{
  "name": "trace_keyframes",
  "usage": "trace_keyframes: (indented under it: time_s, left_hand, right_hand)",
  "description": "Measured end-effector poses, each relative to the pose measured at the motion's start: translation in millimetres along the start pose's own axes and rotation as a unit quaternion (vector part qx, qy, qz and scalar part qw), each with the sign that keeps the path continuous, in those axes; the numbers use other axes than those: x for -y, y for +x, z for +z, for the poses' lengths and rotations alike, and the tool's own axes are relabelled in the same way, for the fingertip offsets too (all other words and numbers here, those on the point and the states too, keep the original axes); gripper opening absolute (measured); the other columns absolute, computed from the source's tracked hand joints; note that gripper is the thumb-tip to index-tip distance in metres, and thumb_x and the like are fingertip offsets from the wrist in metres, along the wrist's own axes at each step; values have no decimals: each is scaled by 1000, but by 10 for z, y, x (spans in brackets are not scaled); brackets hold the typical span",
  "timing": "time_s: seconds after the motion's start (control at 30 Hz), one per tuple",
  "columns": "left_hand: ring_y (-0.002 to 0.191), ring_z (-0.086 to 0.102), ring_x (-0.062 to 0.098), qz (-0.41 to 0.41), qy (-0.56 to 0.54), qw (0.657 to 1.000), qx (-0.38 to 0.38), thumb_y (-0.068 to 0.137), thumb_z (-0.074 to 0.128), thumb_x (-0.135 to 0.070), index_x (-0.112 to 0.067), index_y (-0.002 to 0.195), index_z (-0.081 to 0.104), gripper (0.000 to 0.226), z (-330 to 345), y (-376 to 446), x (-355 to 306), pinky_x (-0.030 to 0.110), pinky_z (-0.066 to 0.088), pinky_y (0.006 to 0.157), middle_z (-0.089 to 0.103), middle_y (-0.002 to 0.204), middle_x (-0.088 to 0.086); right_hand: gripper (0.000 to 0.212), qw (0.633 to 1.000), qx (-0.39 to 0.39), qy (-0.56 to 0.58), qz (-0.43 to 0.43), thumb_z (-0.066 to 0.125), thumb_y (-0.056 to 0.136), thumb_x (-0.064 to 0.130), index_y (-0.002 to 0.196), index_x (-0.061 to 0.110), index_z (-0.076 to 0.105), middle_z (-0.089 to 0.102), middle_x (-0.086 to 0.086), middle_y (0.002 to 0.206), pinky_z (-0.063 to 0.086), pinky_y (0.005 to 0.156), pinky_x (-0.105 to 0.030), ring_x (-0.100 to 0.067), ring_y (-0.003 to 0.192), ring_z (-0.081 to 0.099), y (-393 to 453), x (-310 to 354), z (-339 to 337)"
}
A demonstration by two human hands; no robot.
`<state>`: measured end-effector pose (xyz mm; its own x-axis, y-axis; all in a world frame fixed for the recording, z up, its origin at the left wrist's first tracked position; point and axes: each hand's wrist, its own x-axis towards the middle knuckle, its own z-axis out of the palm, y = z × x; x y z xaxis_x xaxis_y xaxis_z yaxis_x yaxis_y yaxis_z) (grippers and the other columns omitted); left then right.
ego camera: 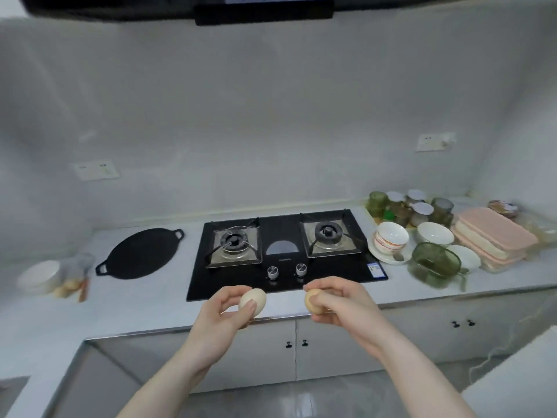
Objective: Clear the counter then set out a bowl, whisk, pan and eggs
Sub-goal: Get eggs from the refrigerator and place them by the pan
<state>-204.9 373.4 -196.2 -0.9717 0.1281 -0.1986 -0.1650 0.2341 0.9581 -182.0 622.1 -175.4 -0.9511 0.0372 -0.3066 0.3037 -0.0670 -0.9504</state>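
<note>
The left hand is holding a pale egg in a curled grip; the right hand is gripping a browner egg. Both eggs are hovering over the worktop's front edge, before the hob. The flat black pan is lying left of the hob; a white bowl, whisk and more eggs are sitting at the left end.

head camera looks forward and down, near the counter.
</note>
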Motion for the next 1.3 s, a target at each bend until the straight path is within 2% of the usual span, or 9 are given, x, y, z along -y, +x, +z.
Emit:
trace_keyframes:
  time_s: [0.17,0.27,0.4,0.53,0.77,0.87,0.93,1.03,1.3]
  left_hand:
    - [95,74,18,-25,-23,997,-73,92,74,-25,-29,111,72,20,-925,-20,331,41,57,97,74,111,-7]
    - [95,74,21,-37,-48,992,-110,91,74,-21,-23,111,72,20,-1516,12,562,37,58,93,74,112,1]
    - [93,74,21,-67,-91,981,-156,90,75,-17,-17,112,71,22,-2223,-51,897,30,58,84,74,109,8]
    - [96,74,22,-85,-121,967,-208,90,76,-17,-15,110,72,21,-2751,-78,1138,32,59,85,75,107,8]
    - [96,75,22,-112,-138,945,-273,89,77,-24,-16,113,70,25,-3251,116,1414,39,58,95,77,106,4]
    - [93,75,21,-129,-151,933,-302,70,83,-42,-17,111,71,49,-3428,264,1500,39,58,94,77,105,5]
    - [87,74,17,-142,-146,930,-305,65,82,-49,-19,110,71,55,-3530,328,1518,37,56,91,77,102,3]
    - [92,74,21,-160,-142,916,-338,70,80,-45,-18,111,69,50,-3701,461,1581,41,58,95,77,102,3]
    - [93,75,20,-201,-153,882,-398,81,82,-40,-15,113,64,44,-4203,774,1953,32,61,84,75,106,5]
  right_hand:
    - [21,998,56,-38,-6,71,82,7,101,13,78,74,-12,96,63,82,-37,-15,83,70,336,21,935]
    - [24,994,88,-70,-10,71,78,8,99,17,79,76,-8,99,63,84,-42,-19,82,73,563,-23,1571]
    - [27,985,126,-115,-2,69,77,6,101,16,76,74,-12,98,62,85,-45,-17,74,69,796,-152,2355]
    - [30,975,169,-146,13,69,73,7,100,18,76,73,-10,103,62,85,-45,-18,70,68,1063,-229,2993]
    - [28,954,240,-181,23,69,74,8,98,20,76,70,-2,110,62,87,-42,-15,69,67,1665,-234,3658]
    - [29,939,277,-201,26,70,74,8,99,21,76,69,1,114,61,89,-37,-16,71,70,2003,-206,3874]
    - [29,932,293,-209,26,70,75,6,101,20,76,69,1,114,61,88,-33,-16,73,71,2203,-199,3998]
    - [30,920,318,-228,31,70,75,4,100,19,76,69,-1,113,61,86,-35,-16,74,71,2508,-201,4256]
    - [31,882,354,-309,10,73,73,9,99,27,76,68,0,107,63,83,-35,-21,87,75,2992,-366,4880]
